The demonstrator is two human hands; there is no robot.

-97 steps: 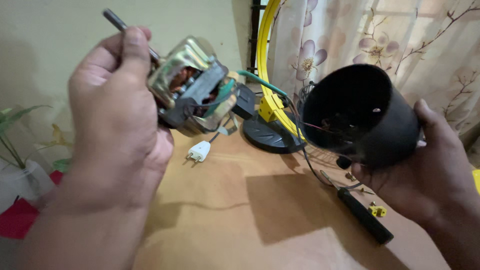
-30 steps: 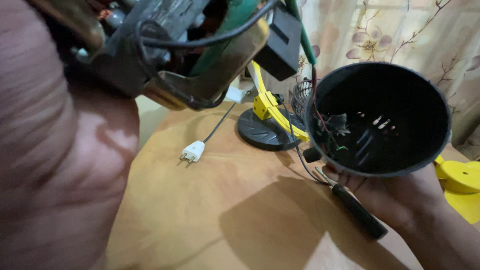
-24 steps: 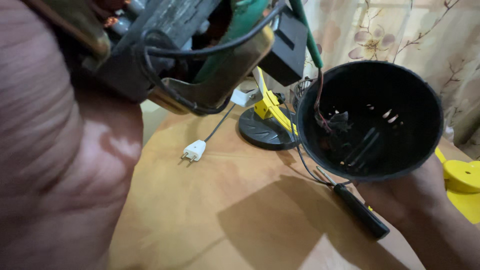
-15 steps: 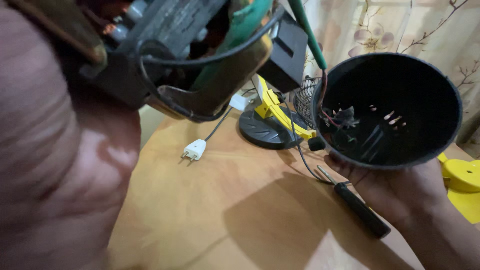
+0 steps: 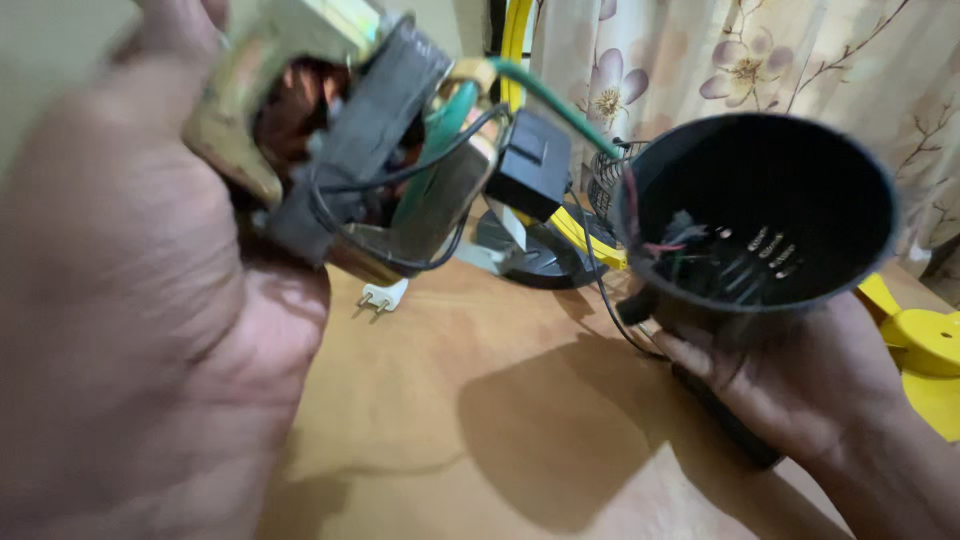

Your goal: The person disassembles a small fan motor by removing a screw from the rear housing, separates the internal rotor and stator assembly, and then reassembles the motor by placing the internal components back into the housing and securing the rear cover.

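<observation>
Head view, left hand: the left hand [image 5: 130, 330] is filling the near left of the picture, blurred, its fingers curling around the fan motor [image 5: 350, 160] and gripping it up close to the camera.
Head view, fan motor: it is sitting in the left hand's grasp, high and left of centre, well above the bench [image 5: 470, 420]; copper windings are showing inside a brass-coloured metal frame, with a grey laminated block across the front.
Head view, wiring: a black capacitor box [image 5: 530, 165] is hanging just beside the motor, and a green wire [image 5: 570, 105] is running from it toward the housing; thin black leads are looping around the motor body.
Head view, right hand: the right hand [image 5: 800, 380] is cupping the black plastic motor housing [image 5: 760, 220] from below, fingers wrapping its underside.
Head view, housing: it is round, deep and matte, opening toward the camera, with red and black wires and slotted vents showing inside.
Head view, bench: smooth tan wood; a white two-pin plug [image 5: 382, 297] is lying on it, a dark round base [image 5: 535, 258] and a yellow fan guard ring [image 5: 520, 60] are standing behind, and yellow plastic parts [image 5: 925, 350] are resting at the right edge.
Risk: the wires joining motor and housing are looking short, so pulling the two hands apart could be straining or tearing a connection.
Risk: the motor is heavy and held one-handed; a slipping grip could be dropping it onto the bench.
</observation>
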